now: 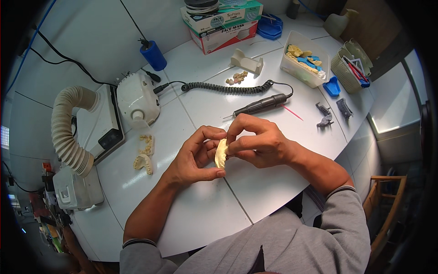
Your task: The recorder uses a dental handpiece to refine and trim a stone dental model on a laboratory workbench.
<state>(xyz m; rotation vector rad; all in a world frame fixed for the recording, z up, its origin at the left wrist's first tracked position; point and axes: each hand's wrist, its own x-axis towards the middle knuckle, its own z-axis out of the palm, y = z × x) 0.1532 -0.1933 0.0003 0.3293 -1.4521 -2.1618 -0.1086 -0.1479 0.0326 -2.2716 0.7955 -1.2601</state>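
Observation:
A pale yellow dental plaster cast is held upright over the white table, in front of my body. My left hand grips its ends between thumb and fingers. The fingers of my right hand are curled in a pinch against its upper right side; whether something small sits between them is hidden. Just beyond my hands lies a black rotary handpiece with a thin bur. A thin pink stick lies beside it.
Left stand a white control unit, a ribbed hose and tooth models. Tooth pieces lie near a beige cradle. Right are a plastic tub, a basket and grey articulator parts. A coiled cord crosses the table.

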